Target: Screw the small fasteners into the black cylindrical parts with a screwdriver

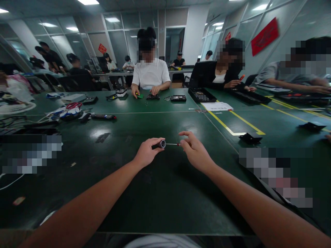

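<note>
Near the middle of the green table, my left hand (148, 151) grips a small dark cylinder (162, 144) whose round, light-rimmed end is visible. A thin metal shaft (171, 144) runs from beside that end to a small red-and-dark handle tip (179, 144). My right hand (191, 148) pinches this tip between thumb and a finger, with another finger stretched out above. Whether the shaft's far end touches or enters the cylinder is hard to tell.
Cables and tools, with red-handled scissors (74, 105), lie at the left on the green table (144, 206). Across it, a person in a white shirt (151, 74) handles parts. A black tray (201, 95) and yellow tape (219, 120) are farther right, near a black holder (250, 138).
</note>
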The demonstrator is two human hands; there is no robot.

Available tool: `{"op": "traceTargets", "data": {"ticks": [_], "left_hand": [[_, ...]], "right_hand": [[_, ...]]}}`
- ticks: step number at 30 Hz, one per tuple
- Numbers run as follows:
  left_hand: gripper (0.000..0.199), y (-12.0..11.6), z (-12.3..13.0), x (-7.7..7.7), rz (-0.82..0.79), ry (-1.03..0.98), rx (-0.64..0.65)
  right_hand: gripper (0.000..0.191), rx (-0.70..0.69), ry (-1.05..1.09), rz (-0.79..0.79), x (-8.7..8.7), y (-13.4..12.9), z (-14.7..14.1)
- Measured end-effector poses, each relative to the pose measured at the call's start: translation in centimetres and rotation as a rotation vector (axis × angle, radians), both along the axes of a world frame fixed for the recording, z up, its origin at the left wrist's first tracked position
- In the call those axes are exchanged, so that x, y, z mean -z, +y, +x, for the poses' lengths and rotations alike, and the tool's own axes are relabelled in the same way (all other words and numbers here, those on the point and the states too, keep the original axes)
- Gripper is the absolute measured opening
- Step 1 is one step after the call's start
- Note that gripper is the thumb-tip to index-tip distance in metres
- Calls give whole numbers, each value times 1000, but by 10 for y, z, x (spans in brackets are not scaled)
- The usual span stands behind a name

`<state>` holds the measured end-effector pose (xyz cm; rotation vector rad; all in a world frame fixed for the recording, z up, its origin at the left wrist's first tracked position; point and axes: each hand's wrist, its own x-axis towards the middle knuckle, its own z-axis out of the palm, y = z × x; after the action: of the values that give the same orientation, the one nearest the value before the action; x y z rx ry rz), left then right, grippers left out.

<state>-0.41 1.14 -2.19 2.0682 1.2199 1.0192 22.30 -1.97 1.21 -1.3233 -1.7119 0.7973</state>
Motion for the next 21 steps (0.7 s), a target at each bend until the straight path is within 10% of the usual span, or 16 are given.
{"op": "traceTargets", "data": {"ticks": [21], "left_hand": [[43,2,0,2,0,21,-31]], "right_hand": [[22,3,2,52,2,3,-1]]}}
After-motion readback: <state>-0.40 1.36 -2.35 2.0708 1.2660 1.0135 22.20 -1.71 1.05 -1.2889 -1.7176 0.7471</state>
